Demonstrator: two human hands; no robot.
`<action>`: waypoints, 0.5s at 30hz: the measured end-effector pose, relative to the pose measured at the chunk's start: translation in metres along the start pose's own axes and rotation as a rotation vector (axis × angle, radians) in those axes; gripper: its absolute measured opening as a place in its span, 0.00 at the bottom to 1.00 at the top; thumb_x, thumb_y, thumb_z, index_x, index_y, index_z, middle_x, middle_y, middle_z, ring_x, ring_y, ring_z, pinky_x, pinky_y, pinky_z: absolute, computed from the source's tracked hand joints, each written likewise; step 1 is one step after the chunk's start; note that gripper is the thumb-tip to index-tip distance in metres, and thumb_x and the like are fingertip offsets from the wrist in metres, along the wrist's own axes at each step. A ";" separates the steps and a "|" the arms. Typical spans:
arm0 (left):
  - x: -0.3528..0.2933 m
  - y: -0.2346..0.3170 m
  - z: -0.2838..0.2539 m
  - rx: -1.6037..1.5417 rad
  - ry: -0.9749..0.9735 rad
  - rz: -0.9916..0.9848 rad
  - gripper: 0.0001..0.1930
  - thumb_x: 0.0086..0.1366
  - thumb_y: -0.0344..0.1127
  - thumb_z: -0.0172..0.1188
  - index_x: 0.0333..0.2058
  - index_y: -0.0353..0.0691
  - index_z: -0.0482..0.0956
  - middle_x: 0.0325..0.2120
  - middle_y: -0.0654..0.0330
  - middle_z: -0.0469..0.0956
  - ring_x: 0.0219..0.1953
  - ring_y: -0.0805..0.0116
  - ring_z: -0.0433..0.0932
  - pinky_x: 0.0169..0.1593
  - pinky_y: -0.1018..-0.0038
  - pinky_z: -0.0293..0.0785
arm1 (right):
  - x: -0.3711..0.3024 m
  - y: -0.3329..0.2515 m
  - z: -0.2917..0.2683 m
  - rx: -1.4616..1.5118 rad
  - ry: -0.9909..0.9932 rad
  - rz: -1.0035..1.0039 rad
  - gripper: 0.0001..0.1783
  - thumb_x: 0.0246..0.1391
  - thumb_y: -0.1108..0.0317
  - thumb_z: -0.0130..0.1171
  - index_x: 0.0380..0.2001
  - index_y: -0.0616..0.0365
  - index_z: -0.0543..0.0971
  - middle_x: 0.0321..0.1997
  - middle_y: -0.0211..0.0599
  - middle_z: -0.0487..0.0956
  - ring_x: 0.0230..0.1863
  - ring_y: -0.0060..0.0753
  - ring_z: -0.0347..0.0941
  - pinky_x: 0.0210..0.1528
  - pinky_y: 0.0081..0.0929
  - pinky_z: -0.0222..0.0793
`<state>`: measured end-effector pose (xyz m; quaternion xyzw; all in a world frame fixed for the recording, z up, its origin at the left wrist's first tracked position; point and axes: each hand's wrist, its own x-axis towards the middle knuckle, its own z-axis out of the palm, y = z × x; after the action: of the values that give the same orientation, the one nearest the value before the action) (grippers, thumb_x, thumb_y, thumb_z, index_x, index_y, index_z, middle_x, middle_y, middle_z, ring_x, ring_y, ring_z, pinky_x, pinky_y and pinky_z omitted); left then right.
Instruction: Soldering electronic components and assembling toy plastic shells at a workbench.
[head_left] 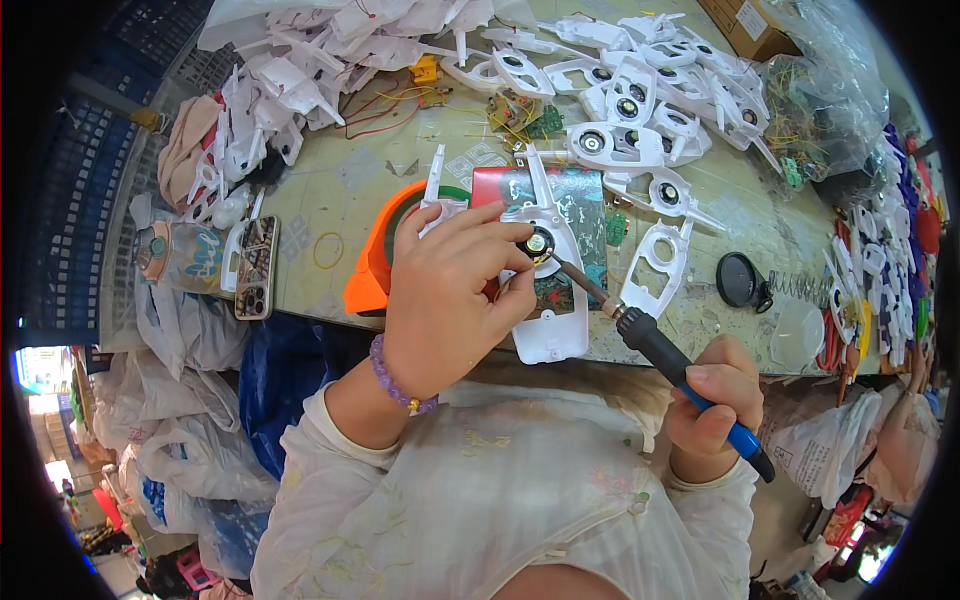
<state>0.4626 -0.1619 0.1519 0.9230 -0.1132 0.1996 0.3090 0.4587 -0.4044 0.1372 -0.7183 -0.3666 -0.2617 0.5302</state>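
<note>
My right hand [715, 405] is closed round the blue and black handle of a soldering iron [660, 350]. The iron's tip touches or nearly touches a small round speaker [538, 243] set in a white plastic housing [553, 335]. My left hand [460, 270] reaches over the housing from the left, thumb and index finger pinched together beside the speaker. Whatever is between those fingertips is too small to make out. Under the housing lies a red and dark green printed board or booklet [590, 215]. Partly behind my left hand is an orange tape ring or holder [372, 270].
White housings with speakers [630, 105] are heaped at the far right, and more white parts [290, 85] at the far left. A phone [257, 268] lies by the left edge near a clear bottle [190, 255]. A round black lid [738, 280] and a coil spring [800, 287] are at right.
</note>
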 end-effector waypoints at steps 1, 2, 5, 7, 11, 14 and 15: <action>0.000 0.000 0.000 0.007 0.001 0.003 0.03 0.48 0.31 0.62 0.23 0.42 0.78 0.35 0.63 0.81 0.47 0.61 0.76 0.56 0.57 0.57 | 0.000 0.000 0.000 0.000 -0.001 -0.001 0.19 0.64 0.51 0.41 0.33 0.56 0.71 0.15 0.26 0.65 0.12 0.19 0.56 0.15 0.20 0.47; 0.000 0.000 0.000 0.014 0.001 0.006 0.03 0.48 0.31 0.62 0.23 0.42 0.78 0.35 0.63 0.81 0.48 0.61 0.76 0.56 0.57 0.57 | 0.001 -0.001 0.000 0.006 -0.009 0.007 0.19 0.64 0.51 0.41 0.33 0.56 0.72 0.14 0.26 0.65 0.12 0.19 0.56 0.15 0.20 0.47; -0.001 0.000 0.000 0.007 -0.002 0.003 0.03 0.48 0.31 0.62 0.23 0.42 0.78 0.35 0.63 0.81 0.48 0.62 0.76 0.56 0.56 0.56 | 0.001 -0.001 0.001 0.012 -0.007 0.014 0.19 0.64 0.51 0.41 0.33 0.56 0.72 0.14 0.26 0.64 0.12 0.19 0.57 0.15 0.20 0.47; -0.001 0.000 0.000 0.009 0.001 0.004 0.02 0.48 0.31 0.62 0.23 0.42 0.78 0.36 0.63 0.81 0.48 0.62 0.75 0.56 0.56 0.56 | 0.001 -0.002 0.001 0.014 0.003 0.014 0.19 0.63 0.52 0.41 0.33 0.56 0.72 0.13 0.26 0.64 0.12 0.19 0.57 0.15 0.19 0.47; 0.000 0.001 -0.001 0.029 -0.030 0.008 0.02 0.48 0.30 0.62 0.23 0.41 0.78 0.37 0.61 0.81 0.49 0.59 0.75 0.56 0.57 0.59 | 0.004 -0.005 -0.006 0.038 -0.036 0.054 0.18 0.61 0.52 0.47 0.32 0.57 0.74 0.16 0.28 0.67 0.14 0.23 0.59 0.16 0.22 0.51; 0.000 0.001 -0.001 0.029 -0.033 0.001 0.02 0.48 0.30 0.62 0.23 0.41 0.78 0.37 0.61 0.81 0.49 0.59 0.75 0.56 0.56 0.58 | 0.011 -0.008 -0.012 0.064 -0.088 0.110 0.16 0.59 0.55 0.53 0.32 0.59 0.76 0.17 0.30 0.70 0.16 0.27 0.62 0.17 0.26 0.54; 0.000 0.002 -0.002 0.031 -0.032 0.002 0.02 0.48 0.30 0.62 0.23 0.41 0.78 0.37 0.61 0.81 0.49 0.59 0.75 0.56 0.56 0.58 | 0.016 -0.010 -0.014 0.054 -0.117 0.143 0.15 0.58 0.57 0.53 0.32 0.60 0.76 0.17 0.31 0.70 0.15 0.28 0.61 0.17 0.26 0.53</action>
<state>0.4617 -0.1622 0.1539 0.9306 -0.1157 0.1867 0.2928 0.4605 -0.4123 0.1589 -0.7421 -0.3519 -0.1707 0.5443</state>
